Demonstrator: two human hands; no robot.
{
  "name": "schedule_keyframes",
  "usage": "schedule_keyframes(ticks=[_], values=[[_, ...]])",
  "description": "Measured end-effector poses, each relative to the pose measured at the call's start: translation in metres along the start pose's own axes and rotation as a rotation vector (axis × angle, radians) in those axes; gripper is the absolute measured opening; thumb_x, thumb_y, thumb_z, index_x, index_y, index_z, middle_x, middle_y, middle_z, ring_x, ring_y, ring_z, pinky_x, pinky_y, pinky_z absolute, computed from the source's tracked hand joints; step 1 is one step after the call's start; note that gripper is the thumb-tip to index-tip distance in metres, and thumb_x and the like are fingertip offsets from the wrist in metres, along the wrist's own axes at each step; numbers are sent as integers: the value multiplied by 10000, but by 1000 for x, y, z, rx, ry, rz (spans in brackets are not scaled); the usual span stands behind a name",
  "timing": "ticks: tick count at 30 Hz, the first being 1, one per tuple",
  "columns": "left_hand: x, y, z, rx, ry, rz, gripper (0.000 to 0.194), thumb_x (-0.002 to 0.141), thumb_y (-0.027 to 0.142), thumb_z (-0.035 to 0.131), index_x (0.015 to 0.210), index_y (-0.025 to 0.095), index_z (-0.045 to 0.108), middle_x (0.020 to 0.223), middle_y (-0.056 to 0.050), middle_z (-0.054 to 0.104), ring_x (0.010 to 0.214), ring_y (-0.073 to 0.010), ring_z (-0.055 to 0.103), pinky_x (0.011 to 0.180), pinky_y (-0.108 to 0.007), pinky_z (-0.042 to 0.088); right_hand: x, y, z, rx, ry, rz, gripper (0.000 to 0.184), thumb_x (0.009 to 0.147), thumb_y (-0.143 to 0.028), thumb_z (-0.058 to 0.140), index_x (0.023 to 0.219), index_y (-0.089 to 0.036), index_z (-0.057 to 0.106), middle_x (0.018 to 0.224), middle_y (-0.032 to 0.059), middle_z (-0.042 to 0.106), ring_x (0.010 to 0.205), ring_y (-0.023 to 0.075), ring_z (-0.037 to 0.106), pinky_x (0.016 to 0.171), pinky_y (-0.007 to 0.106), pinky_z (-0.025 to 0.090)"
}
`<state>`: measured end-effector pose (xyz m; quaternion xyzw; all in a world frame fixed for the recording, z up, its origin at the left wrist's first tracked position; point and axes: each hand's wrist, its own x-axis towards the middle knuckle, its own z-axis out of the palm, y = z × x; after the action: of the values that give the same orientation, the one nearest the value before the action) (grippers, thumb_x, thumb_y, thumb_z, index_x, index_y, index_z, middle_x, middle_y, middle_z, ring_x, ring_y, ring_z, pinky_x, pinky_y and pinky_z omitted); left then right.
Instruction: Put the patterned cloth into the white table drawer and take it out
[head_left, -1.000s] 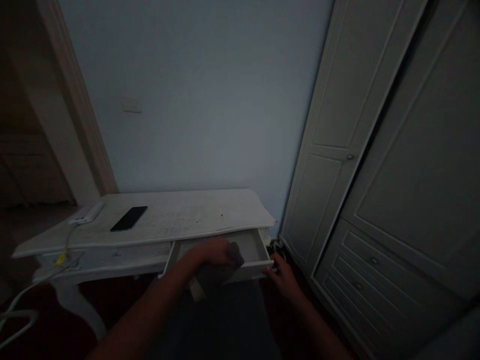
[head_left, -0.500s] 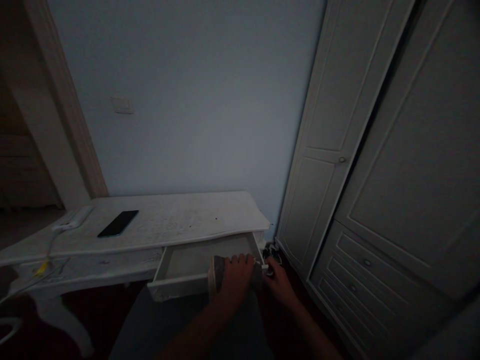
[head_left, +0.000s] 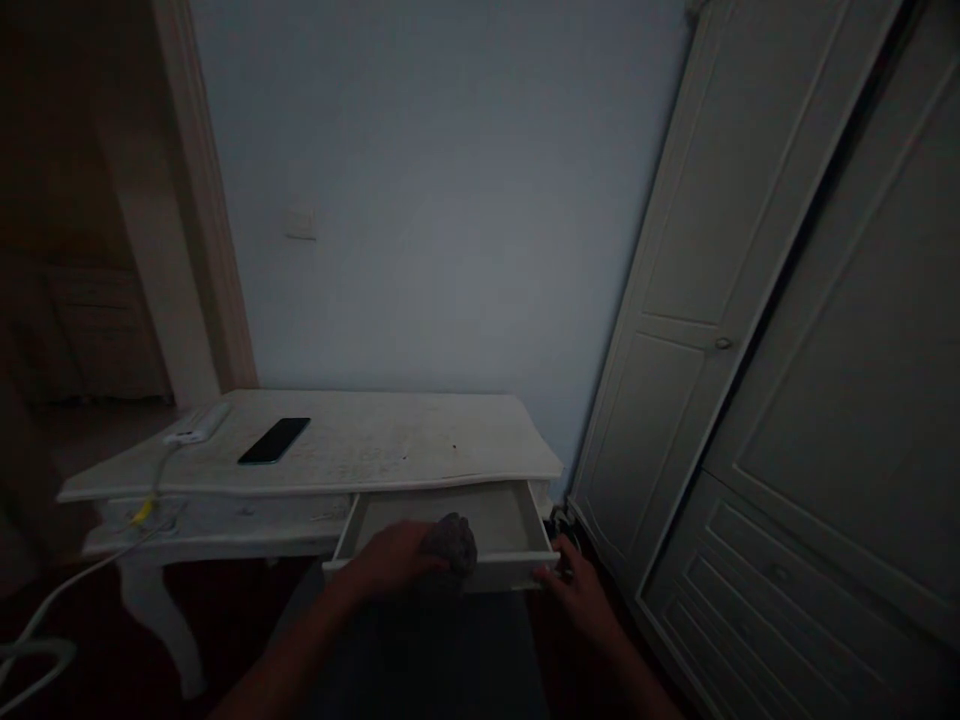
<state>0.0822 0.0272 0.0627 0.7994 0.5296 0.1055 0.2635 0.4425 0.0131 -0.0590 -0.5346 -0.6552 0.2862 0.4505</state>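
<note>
A white table (head_left: 360,445) stands against the wall with its right-hand drawer (head_left: 510,525) pulled out. My left hand (head_left: 394,557) reaches over the drawer's front edge, closed on a crumpled grey cloth (head_left: 450,543) that rests inside the drawer. My right hand (head_left: 577,590) is at the drawer's front right corner, fingers curled at the front panel. The room is dim and details are hard to see.
A black phone (head_left: 274,440) and a white power strip (head_left: 199,424) with a trailing cable lie on the tabletop's left part. A tall white wardrobe (head_left: 787,380) with doors and lower drawers fills the right side. A doorway (head_left: 90,250) opens at the left.
My left hand with the cloth has moved from the drawer's right front edge to its middle, inside the drawer. The right hand has stayed at the front right corner. The camera shifted.
</note>
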Motion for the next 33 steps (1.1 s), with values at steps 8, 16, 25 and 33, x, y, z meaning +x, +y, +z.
schedule_keyframes(ticks=[8,16,25,33], values=[[-18,-35,-37,-691,220,4,670,783,669,674,1230,173,729,1195,-106,805,1089,-327,739,960,-442,583,0,0,0,-1,4,-34,380,844,-582,717,946,-222,652,874,36,676,826,251,633,744,326,498],[-57,-35,-41,353,100,10,627,770,238,687,1394,287,644,1396,-71,715,1301,-335,632,1138,-511,424,2,5,1,-12,15,-40,388,834,-594,713,925,-227,625,867,41,659,816,258,636,727,336,503],[-35,-26,37,653,236,39,612,840,121,593,1452,137,574,1418,-193,649,1306,-353,591,1130,-535,406,2,-6,-2,-10,-1,-44,390,825,-592,718,941,-228,643,889,45,682,833,256,645,737,329,518],[-5,2,2,533,-47,84,531,832,500,740,1301,254,702,1272,-139,759,1193,-368,698,1002,-478,542,3,-3,-2,-34,-1,-41,388,840,-595,708,945,-229,633,863,38,663,851,265,632,739,339,509]])
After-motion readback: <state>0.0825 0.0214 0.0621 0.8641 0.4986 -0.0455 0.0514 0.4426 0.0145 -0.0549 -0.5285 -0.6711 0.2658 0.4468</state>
